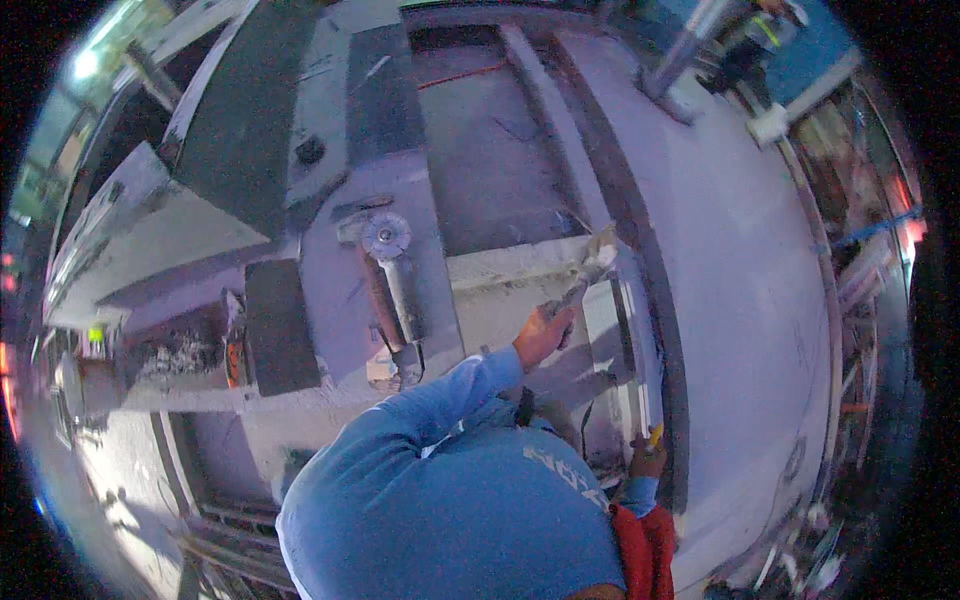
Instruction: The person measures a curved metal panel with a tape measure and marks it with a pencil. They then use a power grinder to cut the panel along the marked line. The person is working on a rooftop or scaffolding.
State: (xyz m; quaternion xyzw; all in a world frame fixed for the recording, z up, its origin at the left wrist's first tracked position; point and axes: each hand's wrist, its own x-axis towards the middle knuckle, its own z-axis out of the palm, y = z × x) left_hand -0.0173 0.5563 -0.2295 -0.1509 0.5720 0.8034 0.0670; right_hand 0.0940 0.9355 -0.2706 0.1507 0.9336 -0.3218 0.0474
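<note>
My left hand is closed around the dark handle of a brush. Its pale, tan-tipped end rests at the corner of a light stone edge. Lower down on the right, my right hand is closed on a small yellow thing, whose kind is too small to make out. That hand is beside the lower end of a long pale strip. An angle grinder with a round disc lies on a slab, left of my left hand.
Dark and pale slabs cover the bench at the far left. An orange tool sits near a dark square piece. To the right stretches a broad pale slab. Another person is at the far right.
</note>
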